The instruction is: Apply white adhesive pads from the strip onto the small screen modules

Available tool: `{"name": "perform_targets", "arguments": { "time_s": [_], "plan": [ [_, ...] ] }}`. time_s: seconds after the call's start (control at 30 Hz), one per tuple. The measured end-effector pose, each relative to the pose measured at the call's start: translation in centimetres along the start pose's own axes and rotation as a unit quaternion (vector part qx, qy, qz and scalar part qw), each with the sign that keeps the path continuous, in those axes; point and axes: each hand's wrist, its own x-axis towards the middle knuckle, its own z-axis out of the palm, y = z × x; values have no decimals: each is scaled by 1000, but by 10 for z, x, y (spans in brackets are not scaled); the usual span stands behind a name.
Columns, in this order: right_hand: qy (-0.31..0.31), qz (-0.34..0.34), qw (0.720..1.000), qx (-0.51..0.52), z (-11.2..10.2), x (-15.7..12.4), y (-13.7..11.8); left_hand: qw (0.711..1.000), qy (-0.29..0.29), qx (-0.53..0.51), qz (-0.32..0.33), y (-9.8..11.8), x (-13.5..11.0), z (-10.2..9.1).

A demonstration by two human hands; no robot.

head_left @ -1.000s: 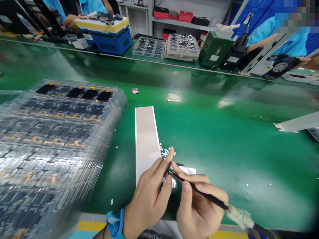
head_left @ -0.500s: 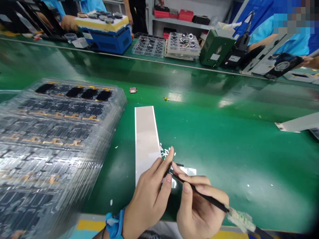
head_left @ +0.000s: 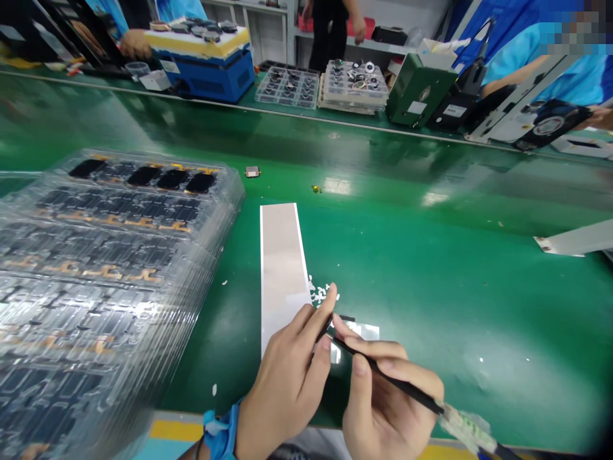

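Note:
My left hand [head_left: 290,364], with a blue band at the wrist, pinches a small dark flat part [head_left: 324,329] between thumb and index finger. Most of that part is hidden by the fingers. My right hand [head_left: 393,390] is closed round a slim black pen-like tool [head_left: 407,388], wrapped in clear tape [head_left: 467,427] towards its rear. The tool's tip meets the dark part at my left fingertips. Below the hands lies a shiny clear film piece [head_left: 368,332], partly covered. A long pale strip [head_left: 282,255] with white edges runs beside my left hand.
Stacked clear trays [head_left: 119,249] of dark parts with orange flex strips fill the left. White scraps [head_left: 320,294] lie by the strip. A small square part [head_left: 252,172] sits farther back. Along the far ledge stand a blue machine [head_left: 205,73] and a green box [head_left: 419,89]; people work behind.
My hands keep nearly the same pose, with the tool still at the dark part. The view has shifted slightly. In the background, a person in dark clothes has moved right.

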Motion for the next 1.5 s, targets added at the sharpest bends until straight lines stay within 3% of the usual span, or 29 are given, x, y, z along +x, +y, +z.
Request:
{"name": "perform_targets", "arguments": {
  "time_s": [1.0, 1.23, 1.3, 1.37, 1.5],
  "plan": [
    [-12, 15, 999, -40, -1, 2, -1, 1000, -9, -4, -7, 3, 1, -1],
    [50, 52, 997, -15, -12, 11, -4, 999, 3, -24, 29, 1, 2, -2],
    [9, 69, 997, -18, -24, 20, -7, 998, 3, -60, 35, 1, 1, -2],
    [-86, 77, 991, -68, -37, 30, -11, 995, 1, -103, 12, 4, -2, -2],
    [-304, 91, 927, -198, -43, 48, -21, 983, 24, -177, -35, 8, -6, -4]
  ]
}}
